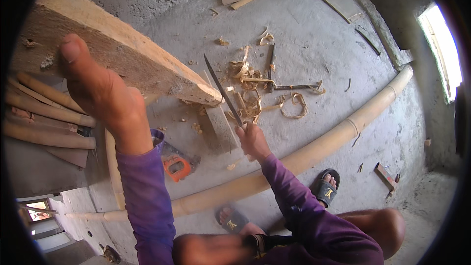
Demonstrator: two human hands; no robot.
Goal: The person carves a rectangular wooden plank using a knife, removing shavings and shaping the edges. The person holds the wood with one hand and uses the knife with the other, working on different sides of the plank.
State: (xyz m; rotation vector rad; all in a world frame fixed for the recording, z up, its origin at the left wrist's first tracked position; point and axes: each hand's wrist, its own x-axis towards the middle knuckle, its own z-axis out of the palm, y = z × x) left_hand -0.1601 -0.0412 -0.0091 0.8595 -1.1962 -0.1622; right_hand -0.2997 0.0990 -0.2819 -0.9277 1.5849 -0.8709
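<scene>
A thick, rough wooden beam (122,51) slants from the upper left down toward the middle of the floor. My left hand (110,98) grips it near its upper end, thumb on the near face, the other fingers mostly hidden. In my right hand (253,141) is a knife (223,88) with a long, dark, narrow blade, its point directed up and left. The blade passes beside the beam's lower end; whether they touch I cannot tell. Below that end lies a flat wooden board (222,130). Curled shavings (252,100) are scattered just beyond the knife.
A long bamboo pole (319,149) crosses the floor between me and the shavings. Dark metal tools (297,87) lie among the shavings. An orange-handled saw (176,168) rests below the beam, near bamboo pieces (49,132). A try square (387,179) is at right.
</scene>
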